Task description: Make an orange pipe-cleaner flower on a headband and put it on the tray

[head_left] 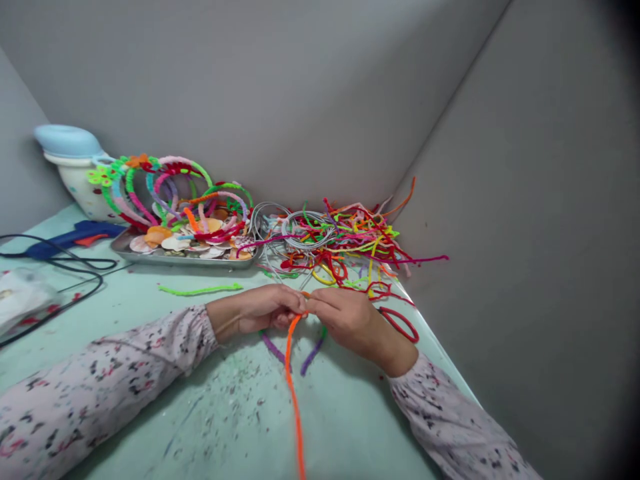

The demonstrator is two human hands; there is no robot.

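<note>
Pale, loose sleeves (117, 383) bear dark and reddish flecks.

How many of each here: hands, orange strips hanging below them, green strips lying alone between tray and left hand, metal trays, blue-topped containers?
Left hand and right hand: 2
Orange strip: 1
Green strip: 1
Metal tray: 1
Blue-topped container: 1
Total: 6

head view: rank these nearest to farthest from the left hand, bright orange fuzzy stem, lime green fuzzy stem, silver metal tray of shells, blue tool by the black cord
1. Bright orange fuzzy stem: touching the left hand.
2. Lime green fuzzy stem: ahead, to the left.
3. Silver metal tray: beyond the lime stem.
4. Blue tool: far left, past the tray.
</note>
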